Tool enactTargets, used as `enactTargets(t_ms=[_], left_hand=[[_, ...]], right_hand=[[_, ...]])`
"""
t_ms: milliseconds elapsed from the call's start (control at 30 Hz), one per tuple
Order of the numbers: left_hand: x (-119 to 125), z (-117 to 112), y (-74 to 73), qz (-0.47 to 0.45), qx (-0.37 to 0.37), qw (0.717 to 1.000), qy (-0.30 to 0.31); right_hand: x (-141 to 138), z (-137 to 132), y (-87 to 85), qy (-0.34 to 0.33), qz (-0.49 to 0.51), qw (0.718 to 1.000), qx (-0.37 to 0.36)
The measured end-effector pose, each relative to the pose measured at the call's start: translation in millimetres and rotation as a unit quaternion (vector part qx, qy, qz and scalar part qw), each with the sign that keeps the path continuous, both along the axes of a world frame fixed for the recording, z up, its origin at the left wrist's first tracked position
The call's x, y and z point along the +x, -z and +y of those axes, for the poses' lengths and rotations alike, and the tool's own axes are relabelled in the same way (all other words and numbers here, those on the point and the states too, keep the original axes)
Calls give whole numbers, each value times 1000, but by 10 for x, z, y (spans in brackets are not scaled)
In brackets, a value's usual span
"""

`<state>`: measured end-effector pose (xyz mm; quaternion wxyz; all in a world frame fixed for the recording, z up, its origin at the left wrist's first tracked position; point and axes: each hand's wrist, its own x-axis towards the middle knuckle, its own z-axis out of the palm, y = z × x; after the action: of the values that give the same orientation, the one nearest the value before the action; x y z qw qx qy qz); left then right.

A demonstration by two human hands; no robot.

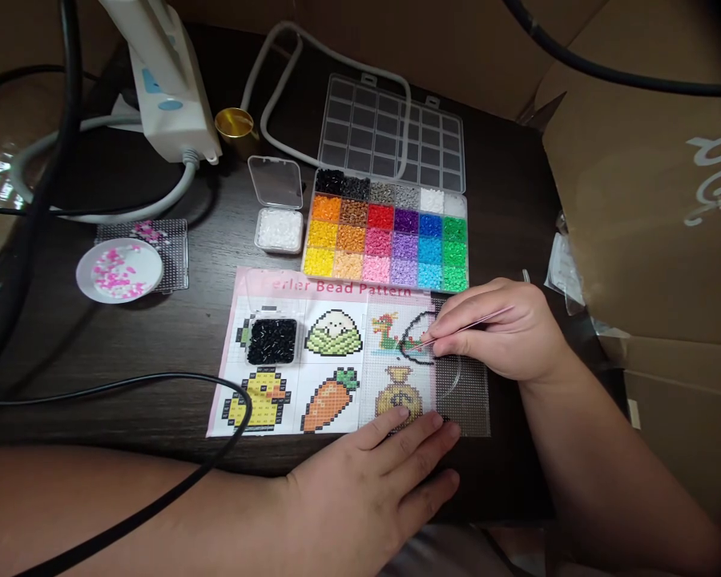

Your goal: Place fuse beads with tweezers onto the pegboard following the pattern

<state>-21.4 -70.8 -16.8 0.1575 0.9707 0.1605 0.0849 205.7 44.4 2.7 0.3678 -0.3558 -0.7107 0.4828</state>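
My right hand (493, 328) pinches a pair of pink tweezers (486, 318), their tips pointing left over a clear pegboard (472, 405). On the board, black beads form a curved outline (414, 358) near the tips; whether a bead is between them I cannot tell. My left hand (372, 473) lies flat with fingers spread across the board's lower edge and the bead pattern sheet (330, 401). The board overlaps the sheet's right side. A small open box of black beads (271, 340) rests on the sheet's left half.
Behind the sheet stands an open compartment box (384, 232) of coloured beads, beside a small box of white beads (279, 230). At left, a white dish (89, 282) of pink and white beads sits partly on another pegboard (177, 256). A black cable (240, 433) crosses above my left arm.
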Motion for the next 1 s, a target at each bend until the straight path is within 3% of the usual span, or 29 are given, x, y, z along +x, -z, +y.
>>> enactTargets(t_ms=[1000], left_hand=[[1, -13, 16, 5, -11, 1000, 4]], right_hand=[[-8, -6, -7, 11, 6, 1000, -4]])
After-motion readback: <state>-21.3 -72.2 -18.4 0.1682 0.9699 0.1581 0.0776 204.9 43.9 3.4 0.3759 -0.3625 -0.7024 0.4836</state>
